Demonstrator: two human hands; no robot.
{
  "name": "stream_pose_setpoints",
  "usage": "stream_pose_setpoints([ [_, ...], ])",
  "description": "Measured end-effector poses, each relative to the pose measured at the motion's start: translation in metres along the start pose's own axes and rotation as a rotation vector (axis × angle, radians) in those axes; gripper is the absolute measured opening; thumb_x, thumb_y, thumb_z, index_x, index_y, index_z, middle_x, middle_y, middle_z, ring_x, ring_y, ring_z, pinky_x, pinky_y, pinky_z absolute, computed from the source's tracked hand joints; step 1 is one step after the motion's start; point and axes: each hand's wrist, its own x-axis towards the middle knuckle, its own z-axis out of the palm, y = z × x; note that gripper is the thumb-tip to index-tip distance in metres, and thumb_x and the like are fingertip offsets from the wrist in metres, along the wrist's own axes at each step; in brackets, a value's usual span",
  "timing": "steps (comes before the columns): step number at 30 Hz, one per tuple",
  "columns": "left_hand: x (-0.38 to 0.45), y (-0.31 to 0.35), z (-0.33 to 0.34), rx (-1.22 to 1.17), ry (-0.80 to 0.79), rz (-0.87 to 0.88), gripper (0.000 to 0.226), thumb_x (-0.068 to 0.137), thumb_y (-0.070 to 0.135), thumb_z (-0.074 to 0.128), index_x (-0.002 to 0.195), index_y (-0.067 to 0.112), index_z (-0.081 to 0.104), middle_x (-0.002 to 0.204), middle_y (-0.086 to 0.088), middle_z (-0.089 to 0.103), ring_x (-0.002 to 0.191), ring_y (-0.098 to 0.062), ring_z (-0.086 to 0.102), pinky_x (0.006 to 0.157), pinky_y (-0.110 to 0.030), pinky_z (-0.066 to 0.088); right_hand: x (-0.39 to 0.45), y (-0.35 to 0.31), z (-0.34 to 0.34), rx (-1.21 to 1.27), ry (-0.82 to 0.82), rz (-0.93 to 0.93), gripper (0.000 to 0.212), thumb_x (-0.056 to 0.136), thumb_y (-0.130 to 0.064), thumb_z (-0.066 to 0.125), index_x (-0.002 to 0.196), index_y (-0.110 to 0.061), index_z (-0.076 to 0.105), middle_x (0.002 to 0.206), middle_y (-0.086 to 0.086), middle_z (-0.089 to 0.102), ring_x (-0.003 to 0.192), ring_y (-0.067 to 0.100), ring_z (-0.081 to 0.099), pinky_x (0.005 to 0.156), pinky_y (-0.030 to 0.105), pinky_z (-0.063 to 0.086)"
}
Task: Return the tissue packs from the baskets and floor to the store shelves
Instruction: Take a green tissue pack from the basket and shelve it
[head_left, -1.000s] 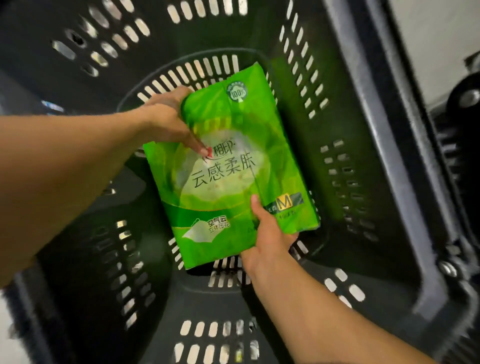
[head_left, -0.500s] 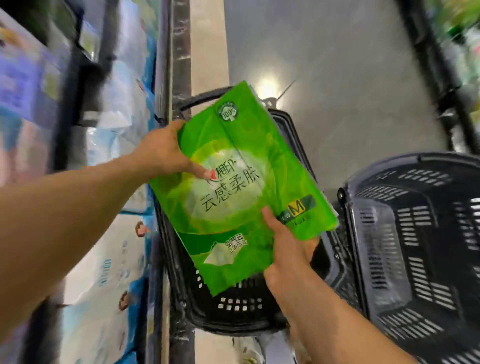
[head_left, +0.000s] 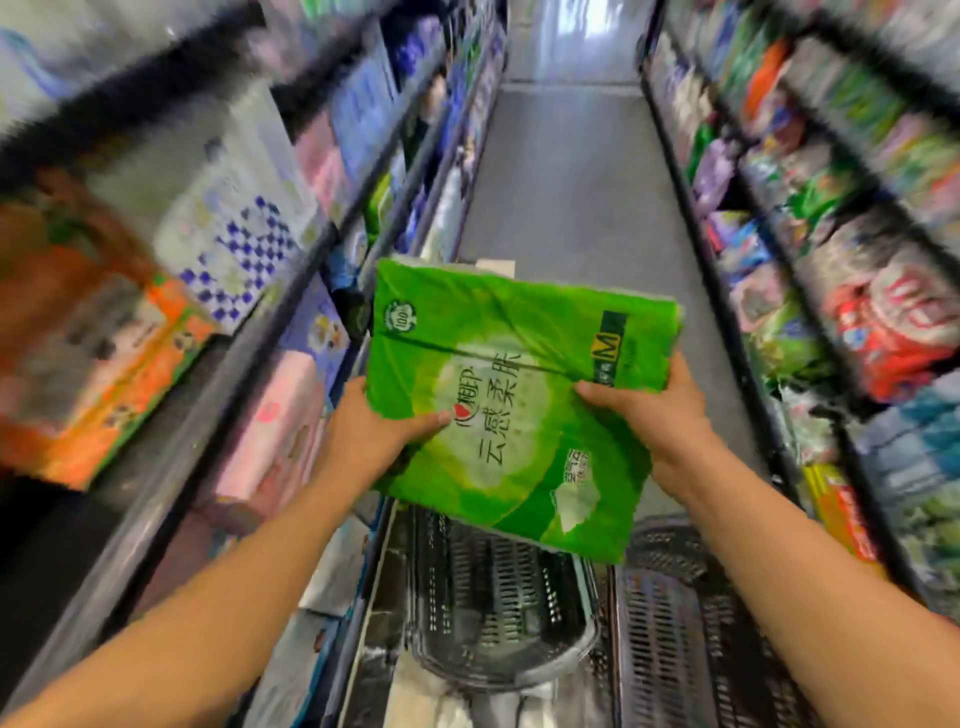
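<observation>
So, going from the left side across: the left shelves are crammed with boxed and bagged paper goods, all smeared with motion blur, so I can't make out any obvious gap for another pack; nothing green like ours stands out clearly over there either, maybe a bit of green further down the aisle but it's too blurry to call.

Left hand is closed on the left edge of the green tissue pack, thumb on top of the printed face, fingers tucked under out of view; the pack is held up in mid-air over the aisle, tilted, touching no shelf; right hand clamps the right edge the same way, thumb on top.

Below the pack sit two dark baskets on the floor, the left basket and the right basket; both look empty from what shows, though the pack hides part of them.

Right shelves hold mixed colourful bags, also blurry.

My read: this pack is out of a basket but not shelved yet; placing it is what's left, plus any floor packs I can't see from here.
</observation>
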Motion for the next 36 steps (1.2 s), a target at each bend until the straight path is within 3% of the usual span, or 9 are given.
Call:
stream_pose_setpoints([
  [3, -0.048, 0.033, -0.032, -0.104, 0.140, -0.014, 0.091, 0.038, 0.049, 0.098, 0.109, 0.015, 0.052, 0.095, 0.007, 0.063, 0.087, -0.014, 0.062, 0.070, -0.031, 0.047, -0.032, -0.053, -0.010, -0.079, -0.099, -0.153, 0.081, 0.060, 0.004, 0.088, 0.129, -0.021, 0.053, 0.100, -0.003, 0.074, 0.076, 0.005, 0.072, 0.056, 0.022, 0.056],
  [6, -0.100, 0.056, -0.066, -0.133, 0.259, -0.034, 0.099, 0.042, 0.048, 0.097, 0.120, 0.021, 0.041, 0.105, 0.006, 0.060, 0.099, -0.018, 0.058, 0.075, -0.033, 0.044, -0.060, -0.090, -0.010, -0.130, -0.227, -0.259, 0.070, 0.061, -0.001, 0.089, 0.120, -0.022, 0.056, 0.102, -0.002, 0.074, 0.083, 0.011, 0.073, 0.064, 0.029, 0.059],
  [10, -0.161, 0.055, -0.107, -0.186, 0.424, -0.057, 0.127, 0.031, 0.053, 0.096, 0.139, 0.035, 0.030, 0.134, 0.003, 0.060, 0.123, -0.023, 0.055, 0.099, -0.040, 0.046, -0.093, -0.118, 0.005, -0.153, -0.471, -0.366, 0.073, 0.057, -0.009, 0.087, 0.124, -0.017, 0.057, 0.106, 0.002, 0.074, 0.090, 0.017, 0.073, 0.061, 0.025, 0.058],
  [16, -0.261, 0.014, -0.160, -0.262, 0.672, -0.104, 0.126, 0.022, 0.066, 0.091, 0.134, 0.045, 0.036, 0.125, 0.010, 0.063, 0.119, -0.018, 0.057, 0.096, -0.044, 0.051, -0.157, -0.119, 0.057, -0.138, -0.779, -0.477, 0.077, 0.056, -0.008, 0.084, 0.127, -0.015, 0.054, 0.110, 0.007, 0.072, 0.078, 0.006, 0.071, 0.058, 0.015, 0.056],
  [19, -0.313, -0.015, -0.184, -0.252, 0.820, -0.164, 0.132, 0.025, 0.070, 0.089, 0.140, 0.043, 0.031, 0.132, 0.004, 0.058, 0.124, -0.022, 0.054, 0.100, -0.049, 0.049, -0.197, -0.106, 0.084, -0.164, -0.900, -0.530, 0.090, 0.049, -0.020, 0.091, 0.129, -0.019, 0.051, 0.112, 0.003, 0.071, 0.095, 0.020, 0.071, 0.069, 0.024, 0.060],
  [23, -0.391, -0.042, -0.206, -0.244, 0.986, -0.237, 0.139, 0.046, 0.056, 0.093, 0.155, 0.033, 0.009, 0.153, -0.006, 0.034, 0.141, -0.024, 0.033, 0.114, -0.046, 0.034, -0.255, -0.080, 0.118, -0.230, -1.012, -0.630, 0.115, 0.039, -0.028, 0.099, 0.136, -0.022, 0.038, 0.121, 0.003, 0.065, 0.105, 0.018, 0.067, 0.090, 0.038, 0.055],
  [28, -0.469, -0.099, -0.216, -0.228, 1.119, -0.250, 0.131, 0.058, 0.051, 0.089, 0.156, 0.029, 0.005, 0.161, -0.005, 0.023, 0.146, -0.024, 0.025, 0.115, -0.038, 0.026, -0.311, -0.028, 0.149, -0.408, -1.148, -0.627, 0.086, 0.057, -0.024, 0.092, 0.129, -0.016, 0.046, 0.111, 0.000, 0.068, 0.100, 0.020, 0.066, 0.095, 0.051, 0.053],
  [31, -0.507, -0.130, -0.223, -0.200, 1.185, -0.211, 0.117, 0.055, 0.056, 0.090, 0.147, 0.037, 0.021, 0.144, -0.002, 0.046, 0.132, -0.024, 0.046, 0.110, -0.046, 0.041, -0.340, -0.002, 0.164, -0.495, -1.173, -0.682, 0.083, 0.053, -0.039, 0.093, 0.123, -0.016, 0.056, 0.108, 0.000, 0.071, 0.100, 0.021, 0.067, 0.085, 0.044, 0.056],
  [36, -0.540, -0.166, -0.240, -0.221, 1.225, -0.213, 0.102, 0.059, 0.035, 0.094, 0.138, 0.030, 0.029, 0.126, 0.001, 0.058, 0.115, -0.017, 0.058, 0.099, -0.042, 0.050, -0.383, 0.026, 0.182, -0.406, -1.207, -0.642, 0.060, 0.065, -0.007, 0.089, 0.115, -0.008, 0.056, 0.098, -0.005, 0.069, 0.091, 0.011, 0.063, 0.067, 0.009, 0.049],
])
